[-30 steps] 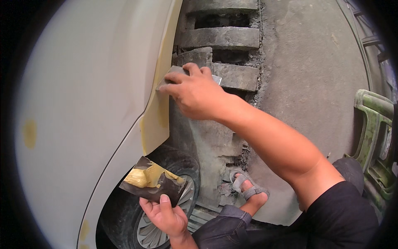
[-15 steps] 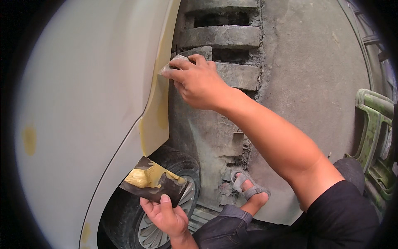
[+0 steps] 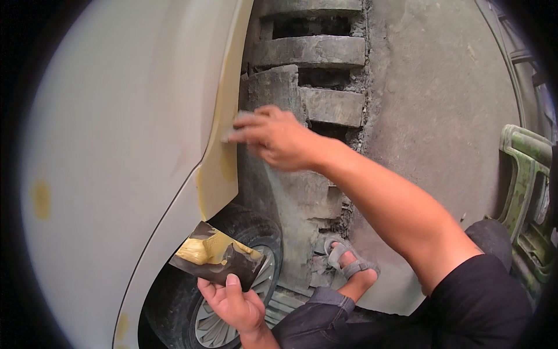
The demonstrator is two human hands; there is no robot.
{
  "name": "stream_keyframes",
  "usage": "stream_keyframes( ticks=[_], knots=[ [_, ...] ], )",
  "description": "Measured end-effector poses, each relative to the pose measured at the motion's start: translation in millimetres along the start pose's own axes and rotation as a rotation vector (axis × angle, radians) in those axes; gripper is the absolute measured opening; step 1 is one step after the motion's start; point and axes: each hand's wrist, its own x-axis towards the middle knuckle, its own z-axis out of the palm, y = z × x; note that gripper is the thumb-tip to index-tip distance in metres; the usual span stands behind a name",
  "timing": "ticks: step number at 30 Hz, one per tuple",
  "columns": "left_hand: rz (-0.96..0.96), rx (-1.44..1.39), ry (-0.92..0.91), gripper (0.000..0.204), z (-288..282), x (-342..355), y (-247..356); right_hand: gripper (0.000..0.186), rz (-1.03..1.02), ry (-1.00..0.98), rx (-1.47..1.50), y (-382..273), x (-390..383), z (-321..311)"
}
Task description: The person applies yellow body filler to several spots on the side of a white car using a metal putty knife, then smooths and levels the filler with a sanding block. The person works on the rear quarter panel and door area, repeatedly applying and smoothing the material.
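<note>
Left hand (image 3: 235,302) grips paste board (image 3: 218,256); right hand (image 3: 279,139) pinches a blurred scraper (image 3: 227,137) at the car edge (image 3: 218,174). Looks mid-spread; next stroke likely needs even pressure.

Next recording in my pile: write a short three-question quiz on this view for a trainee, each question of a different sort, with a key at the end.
1. Fill in the colour: the right hand is at the ____-coated edge of the pale car panel.

2. True or false: the dark board is held by the right hand.

3. Choose one. Where in the picture is the green plastic piece?
A) At the left side
B) At the right side
C) At the top middle

Key:
1. Yellow.
2. False; the left hand holds it.
3. B.
</note>
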Motion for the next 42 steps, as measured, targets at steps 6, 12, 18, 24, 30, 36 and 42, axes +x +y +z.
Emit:
stream_keyframes(
  ticks=[6,12,18,24,30,36,42],
  knots=[
    [-0.062,-0.183,-0.033,0.055,14.6,2.9,13.1,0.039,0.015,0.040,0.631,-28.8,-47.5,-17.2],
    [-0.016,-0.328,-0.003,0.051,35.5,1.9,30.4,0.034,-0.030,-0.222,1.264,-92.6,-90.0,-39.2],
    [0.090,-0.306,0.092,0.053,44.4,-3.2,49.3,0.034,0.044,-0.258,0.530,-85.2,-110.4,-38.5],
    [0.187,-0.248,0.061,0.052,51.4,-9.6,53.8,0.039,-0.036,0.084,0.372,-103.2,-108.8,-69.7],
    [0.257,-0.192,0.089,0.052,57.4,-17.6,56.0,0.037,-0.214,0.131,0.182,-138.1,-96.5,-86.0],
    [0.339,-0.076,0.105,0.049,54.1,-17.9,59.3,0.034,-0.224,-0.006,0.043,-144.4,-101.9,-96.0],
    [0.631,0.045,0.170,0.050,52.7,-13.6,77.8,0.033,-0.055,0.095,0.281,-120.1,-99.8,-120.4]
  ],
)
